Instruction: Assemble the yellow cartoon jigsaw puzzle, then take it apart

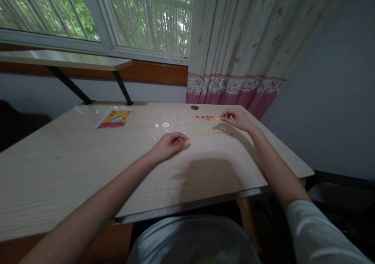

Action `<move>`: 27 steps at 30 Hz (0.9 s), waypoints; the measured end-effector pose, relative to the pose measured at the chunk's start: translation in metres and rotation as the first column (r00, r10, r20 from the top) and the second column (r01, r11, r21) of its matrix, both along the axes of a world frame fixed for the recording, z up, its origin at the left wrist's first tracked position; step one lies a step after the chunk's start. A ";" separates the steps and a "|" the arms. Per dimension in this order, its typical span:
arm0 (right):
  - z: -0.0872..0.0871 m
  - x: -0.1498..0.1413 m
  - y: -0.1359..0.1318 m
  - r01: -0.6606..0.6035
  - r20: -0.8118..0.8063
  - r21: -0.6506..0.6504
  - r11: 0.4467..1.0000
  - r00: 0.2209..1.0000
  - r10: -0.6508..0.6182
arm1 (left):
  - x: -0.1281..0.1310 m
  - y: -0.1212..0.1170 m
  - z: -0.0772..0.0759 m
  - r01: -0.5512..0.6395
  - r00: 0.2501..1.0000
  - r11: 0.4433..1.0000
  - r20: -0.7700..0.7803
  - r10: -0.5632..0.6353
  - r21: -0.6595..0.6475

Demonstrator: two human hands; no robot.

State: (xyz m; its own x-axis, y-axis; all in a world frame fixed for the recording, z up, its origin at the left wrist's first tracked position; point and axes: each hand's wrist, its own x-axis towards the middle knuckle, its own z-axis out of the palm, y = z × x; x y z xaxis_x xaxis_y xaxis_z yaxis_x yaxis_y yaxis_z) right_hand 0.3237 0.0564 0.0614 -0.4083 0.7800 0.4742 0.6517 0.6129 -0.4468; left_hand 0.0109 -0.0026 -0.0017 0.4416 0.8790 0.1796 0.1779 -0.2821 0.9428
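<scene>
My left hand (169, 145) is curled just over the middle of the table, closed around a few small pieces. A yellow piece (187, 142) shows at its fingertips, and something pinkish sits behind it, too small to name. Farther right, my right hand (236, 119) pinches a small yellow flower-like piece (217, 118) at the right part of the back row. That row has small red pieces (203, 117) with yellow ones beside them. Nearer to me lies a second row of small yellow pieces (208, 133), partly in the right arm's shadow.
A printed card (115, 118) in yellow and red lies at the table's back left. Behind it, a raised shelf (67, 59) stands on black legs. A round cable hole (195, 107) is near the back edge. A curtain (234, 61) hangs behind the wooden table (140, 186).
</scene>
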 end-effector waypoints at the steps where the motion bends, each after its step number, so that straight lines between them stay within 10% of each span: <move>1: -0.003 0.016 0.004 0.066 0.007 -0.047 0.997 0.998 -0.066 | 0.001 0.001 -0.002 -0.014 0.997 0.998 0.073 0.018 -0.060; 10: -0.042 0.112 0.010 0.285 0.102 -0.461 0.840 0.958 -0.268 | 0.004 0.000 0.007 -0.118 0.945 0.953 0.263 0.194 -0.281; 27: -0.042 0.095 0.008 0.396 0.270 -0.447 0.802 0.915 -0.300 | 0.003 0.003 0.014 -0.202 0.886 0.889 0.309 0.344 -0.411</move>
